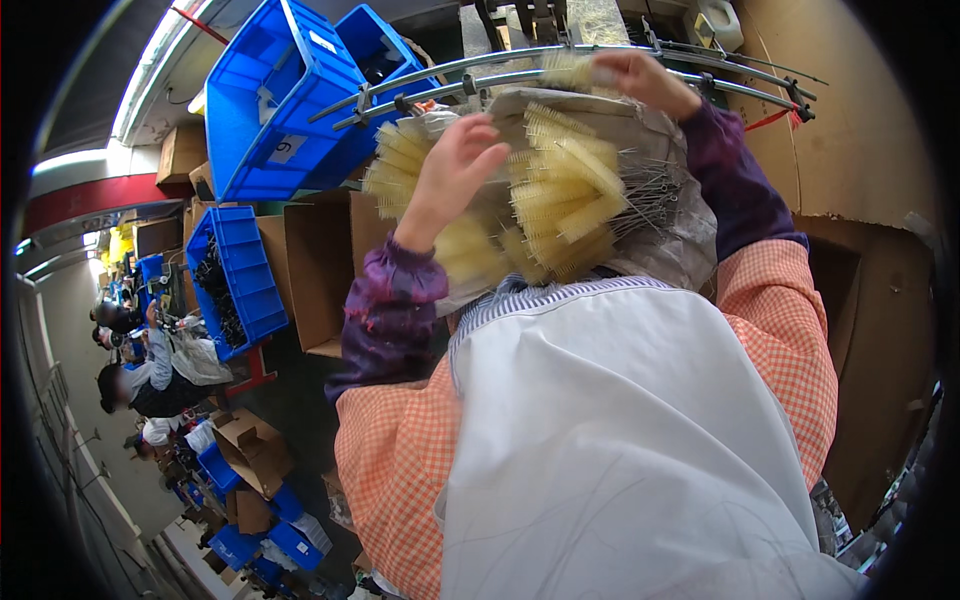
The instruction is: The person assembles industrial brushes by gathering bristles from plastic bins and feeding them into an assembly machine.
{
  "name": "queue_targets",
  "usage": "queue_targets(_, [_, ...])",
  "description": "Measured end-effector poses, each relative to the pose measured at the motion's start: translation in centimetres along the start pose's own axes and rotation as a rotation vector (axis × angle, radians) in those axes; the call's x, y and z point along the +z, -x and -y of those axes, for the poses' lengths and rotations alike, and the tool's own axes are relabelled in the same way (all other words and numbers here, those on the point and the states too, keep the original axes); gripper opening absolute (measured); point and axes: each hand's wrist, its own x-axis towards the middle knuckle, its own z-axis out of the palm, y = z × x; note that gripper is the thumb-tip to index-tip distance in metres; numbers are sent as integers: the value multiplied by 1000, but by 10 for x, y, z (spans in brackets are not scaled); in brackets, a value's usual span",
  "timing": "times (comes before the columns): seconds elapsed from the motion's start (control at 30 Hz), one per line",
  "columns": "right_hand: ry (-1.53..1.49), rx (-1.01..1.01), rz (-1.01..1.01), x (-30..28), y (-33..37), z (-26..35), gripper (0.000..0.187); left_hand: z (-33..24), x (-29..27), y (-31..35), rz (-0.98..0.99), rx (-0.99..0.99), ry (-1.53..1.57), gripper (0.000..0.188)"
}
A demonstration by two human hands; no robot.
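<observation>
My right hand (645, 82) is at the two metal rails (480, 82), its fingers closed around the end of a yellow bristle brush (567, 70), which is blurred. My left hand (452, 178) is raised over the left side of the pile, fingers apart and slightly curled, with nothing visible in it. Below and between my hands lies a heap of yellow bristle brushes (565, 190). Their thin twisted wire stems (650, 195) point to the right. The heap rests on crumpled pale sacking (655, 255) in front of my white apron (610, 400).
Blue plastic bins (290, 100) stand at the far left, by an open cardboard box (325, 260). Another blue bin (240, 280) holds dark parts. Large cardboard (830, 130) flanks my right. A white jug (715, 25) sits beyond the rails. Other people (155, 375) work farther left.
</observation>
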Motion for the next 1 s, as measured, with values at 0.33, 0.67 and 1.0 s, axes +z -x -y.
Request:
queue_targets(0.33, [912,95,-440,-48,-69,-108,18,110,-54,111,186,-330,-1038,44])
queue_targets(0.67, [939,129,-384,-54,-72,-121,22,105,-55,107,125,-346,-1055,45])
queue_targets(1.0, [1296,203,-427,-60,-58,-75,18,103,-52,103,55,-288,-1068,42])
